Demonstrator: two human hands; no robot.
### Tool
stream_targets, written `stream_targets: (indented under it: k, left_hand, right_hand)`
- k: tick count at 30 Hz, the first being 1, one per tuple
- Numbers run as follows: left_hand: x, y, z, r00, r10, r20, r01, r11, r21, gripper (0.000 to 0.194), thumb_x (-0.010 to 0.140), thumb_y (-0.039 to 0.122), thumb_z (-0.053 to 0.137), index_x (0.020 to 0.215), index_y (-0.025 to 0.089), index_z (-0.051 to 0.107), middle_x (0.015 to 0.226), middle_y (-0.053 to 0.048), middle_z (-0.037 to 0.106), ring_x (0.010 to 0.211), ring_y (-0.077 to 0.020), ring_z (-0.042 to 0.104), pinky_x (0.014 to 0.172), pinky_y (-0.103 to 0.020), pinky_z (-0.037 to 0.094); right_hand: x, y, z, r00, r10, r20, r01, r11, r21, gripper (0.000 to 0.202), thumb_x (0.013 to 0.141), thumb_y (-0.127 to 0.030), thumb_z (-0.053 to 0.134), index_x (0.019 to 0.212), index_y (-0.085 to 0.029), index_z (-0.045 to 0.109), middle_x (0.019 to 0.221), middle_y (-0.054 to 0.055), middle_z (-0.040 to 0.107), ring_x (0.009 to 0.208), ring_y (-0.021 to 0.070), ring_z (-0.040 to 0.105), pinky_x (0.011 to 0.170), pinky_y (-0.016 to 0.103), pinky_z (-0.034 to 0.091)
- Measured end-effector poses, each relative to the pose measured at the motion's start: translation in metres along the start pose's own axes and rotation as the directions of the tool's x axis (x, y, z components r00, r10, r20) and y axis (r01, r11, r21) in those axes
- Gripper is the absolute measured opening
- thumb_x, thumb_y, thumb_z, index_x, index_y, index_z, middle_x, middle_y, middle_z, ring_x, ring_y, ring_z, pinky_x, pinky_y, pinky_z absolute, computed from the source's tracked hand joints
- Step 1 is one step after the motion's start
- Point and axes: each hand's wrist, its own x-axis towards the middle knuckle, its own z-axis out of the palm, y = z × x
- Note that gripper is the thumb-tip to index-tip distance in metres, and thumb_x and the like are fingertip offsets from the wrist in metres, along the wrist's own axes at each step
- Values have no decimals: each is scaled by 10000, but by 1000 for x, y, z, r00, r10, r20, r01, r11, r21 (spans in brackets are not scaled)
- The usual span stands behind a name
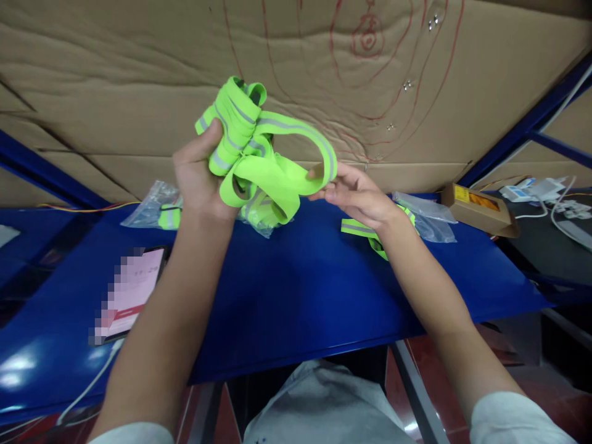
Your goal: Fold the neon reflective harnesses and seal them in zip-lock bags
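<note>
My left hand (198,163) is wrapped round a bundle of neon yellow-green reflective strap (235,123) with a grey stripe down its length, raised above the table. From the bundle a wide loop curves to the right, and my right hand (354,194) pinches the far end of that loop between thumb and fingers. More folds of the strap hang between the two hands. Behind them lies a clear plastic bag (266,231), partly hidden. Beneath my right wrist, another neon strap (358,228) rests on the table, partly covered by my forearm.
The blue table (296,296) backs onto a cardboard wall (139,74) with red drawn lines. A plugged-in tablet or phone (134,290) lies left. Behind it is a plastic bag (150,206) with neon strap. At right are another clear bag (430,219), a cardboard box (481,209) and white cables.
</note>
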Motion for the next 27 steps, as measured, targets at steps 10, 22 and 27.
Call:
stream_targets:
  k: [10,22,27]
  left_hand:
    - [-32,-7,18,966,-168,196,103,948,302,585,657,111,960,1141,298,690,1058,25,758,974,-215,735,783,-283,629]
    - [-42,-52,32,902,-393,179,366,916,167,546,660,291,968,1156,211,753,1129,-62,808,1121,-338,769,932,-423,667]
    - [-49,-67,34,870,-462,172,444,886,133,493,614,250,992,1065,215,794,1069,-54,826,1150,-325,764,969,-410,655]
  right_hand:
    - [-5,-35,2,961,-112,-253,30,951,-308,601,741,-570,899,1252,-306,724,1414,11,681,1379,268,597,1167,445,507]
    - [0,-24,18,871,-43,-489,-21,992,-124,496,753,-626,856,1059,-269,699,1045,-5,773,1104,258,741,932,424,648]
    - [2,-17,30,845,-34,-534,-15,996,-88,505,753,-602,871,1089,-284,670,1125,-2,765,1181,257,722,976,412,649]
